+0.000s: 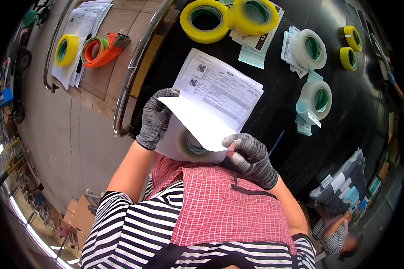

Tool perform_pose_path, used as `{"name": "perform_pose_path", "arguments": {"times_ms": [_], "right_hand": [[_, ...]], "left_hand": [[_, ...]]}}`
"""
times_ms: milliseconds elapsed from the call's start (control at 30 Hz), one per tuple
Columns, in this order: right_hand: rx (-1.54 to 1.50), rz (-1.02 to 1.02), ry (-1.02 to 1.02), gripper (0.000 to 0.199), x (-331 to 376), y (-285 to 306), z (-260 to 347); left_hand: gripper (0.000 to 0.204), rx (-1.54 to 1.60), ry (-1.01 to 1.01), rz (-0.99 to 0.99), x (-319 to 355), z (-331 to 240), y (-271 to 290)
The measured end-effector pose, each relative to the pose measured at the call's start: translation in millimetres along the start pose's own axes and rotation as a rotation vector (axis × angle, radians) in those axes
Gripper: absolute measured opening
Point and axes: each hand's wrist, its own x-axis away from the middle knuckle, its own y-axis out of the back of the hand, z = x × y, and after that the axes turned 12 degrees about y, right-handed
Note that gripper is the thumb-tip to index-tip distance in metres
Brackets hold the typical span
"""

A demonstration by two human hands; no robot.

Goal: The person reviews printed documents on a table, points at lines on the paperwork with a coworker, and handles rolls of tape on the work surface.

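Both my hands wear grey knitted gloves with bare fingertips. My left hand [153, 120] is closed on the left corner of a white sheet of paper [197, 120], and my right hand [252, 157] pinches its near right corner. The sheet is lifted and folded back toward me, its blank side showing. Beyond it, printed forms [224, 87] lie on the black table. Close to my body, partly under the raised sheet, a roll of clear tape [182, 143] with a green core rests on more white paper.
Big yellow tape rolls [188, 28] and clear tape rolls [298, 47] sit on labels across the table. A blue pen [276, 142] lies right of my right hand. Left, past a metal rail [133, 67], an orange tape dispenser [107, 57] rests on cardboard. Another person [331, 233] handles grey packages [339, 190].
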Motion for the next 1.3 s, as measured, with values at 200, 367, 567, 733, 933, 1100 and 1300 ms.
{"name": "perform_pose_path", "arguments": {"times_ms": [200, 367, 567, 733, 933, 1100, 1300], "right_hand": [[-0.003, -0.010, -0.051, 0.011, -1.7, -0.8, 1.3], [-0.032, -0.023, -0.073, 0.011, -2.8, 0.0, 0.1], [-0.001, 0.005, -0.048, 0.011, -1.1, 1.4, -3.1], [-0.004, -0.023, -0.069, 0.010, -3.0, 0.5, -1.5], [0.006, -0.024, -0.037, 0.022, -6.7, 2.5, 1.5], [0.014, -0.073, -0.110, 0.024, -10.5, 3.1, -0.1], [0.272, -0.173, -0.141, 0.026, -26.1, -0.7, -11.7]], "left_hand": [[0.025, 0.036, -0.002, -0.005, -1.1, 6.2, 1.4], [0.024, 0.020, -0.011, -0.006, -2.8, 7.4, -1.0], [0.027, 0.107, 0.027, -0.005, -5.8, 11.3, -6.6], [0.027, -0.013, -0.032, -0.013, -7.1, 6.1, -9.3], [0.025, 0.044, 0.001, -0.023, -7.4, 14.7, -8.7], [0.026, 0.032, 0.007, -0.026, -9.7, 23.5, -4.1], [0.022, 0.030, -0.044, -0.041, -10.0, 23.4, -8.9]]}}
